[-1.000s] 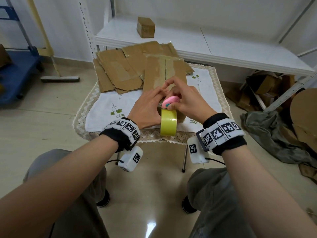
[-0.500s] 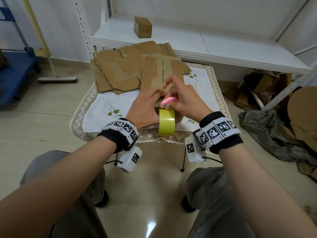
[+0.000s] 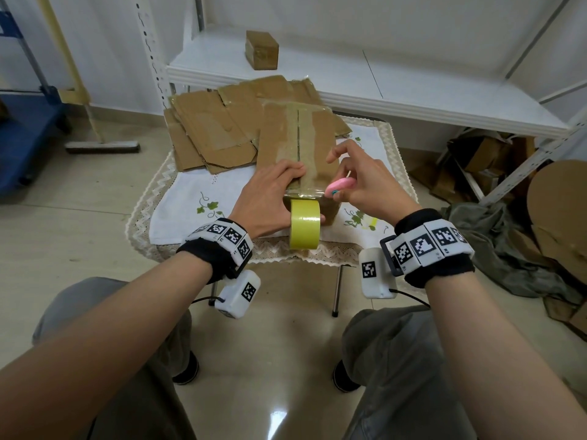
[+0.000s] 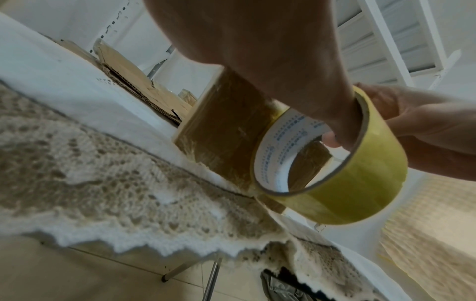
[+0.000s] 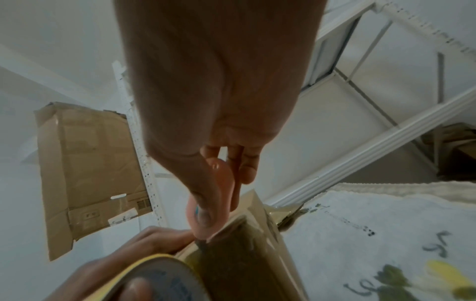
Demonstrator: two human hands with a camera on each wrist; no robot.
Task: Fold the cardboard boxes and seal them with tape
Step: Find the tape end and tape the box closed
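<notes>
A folded cardboard box (image 3: 297, 144) lies on the small table, with glossy tape along its top seam. My left hand (image 3: 282, 188) presses its fingers on the box's near end, and its thumb hooks through the core of a yellow tape roll (image 3: 305, 228) that hangs at the box's front face. In the left wrist view the thumb passes through the tape roll (image 4: 335, 163) in front of the box (image 4: 226, 130). A clear strip runs from roll to box. My right hand (image 3: 352, 179) pinches a small pink cutter (image 3: 341, 185) at the strip's right edge; the right wrist view shows the thumb on the cutter (image 5: 219, 195).
Several flat cardboard sheets (image 3: 216, 131) are stacked at the back left of the table with the white lace cloth (image 3: 190, 204). A small sealed box (image 3: 262, 54) sits on the white shelf (image 3: 413, 100). Cardboard scraps (image 3: 482, 160) and grey cloth (image 3: 508, 258) lie right; a broom (image 3: 101, 147) left.
My right hand with the pink cutter has moved from over the tape at the box's middle to its right edge. The left hand and the roll have stayed in place.
</notes>
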